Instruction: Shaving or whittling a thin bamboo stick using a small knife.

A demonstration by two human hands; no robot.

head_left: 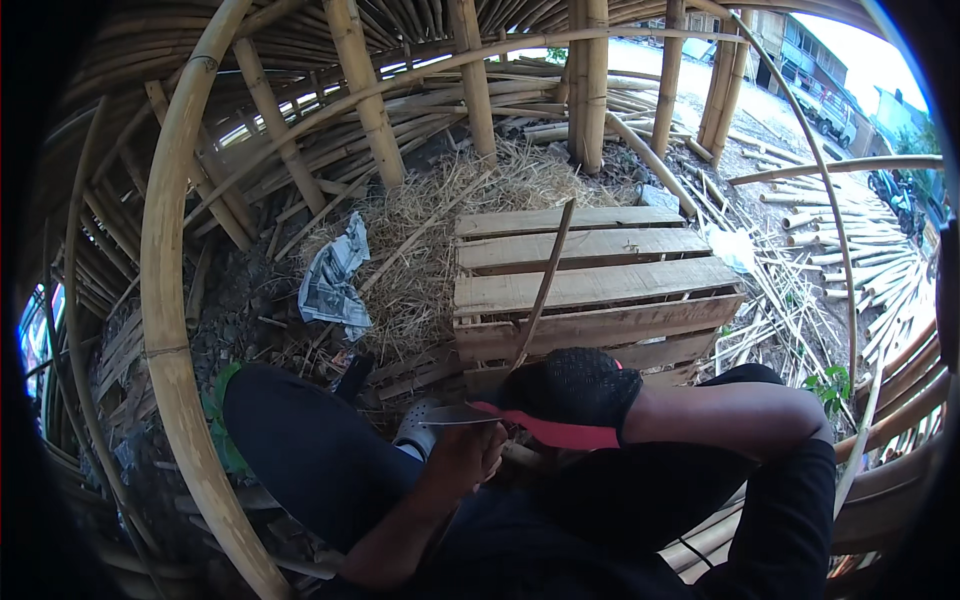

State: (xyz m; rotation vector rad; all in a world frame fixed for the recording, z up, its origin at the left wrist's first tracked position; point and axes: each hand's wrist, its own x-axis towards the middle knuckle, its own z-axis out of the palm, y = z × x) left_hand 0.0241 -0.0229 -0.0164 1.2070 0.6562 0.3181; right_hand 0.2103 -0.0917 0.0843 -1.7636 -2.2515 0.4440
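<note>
My right hand (572,392), in a black and red glove, is closed round the handle of a knife, which the glove hides. The grey knife blade (450,414) points left, just above my left hand (466,452). That bare hand is in a fist. A narrow brown bamboo strip (548,278) slants up and away over a wooden crate (580,285). Its lower end passes behind the blade and glove, in line with my left fist, so the grip itself is partly hidden.
The slatted crate stands right in front of my knees. Dry straw (420,240) and a crumpled printed sheet (337,275) lie to its left. A curved bamboo pole (165,300) rises close on my left. Cut bamboo poles (885,270) are piled at the right.
</note>
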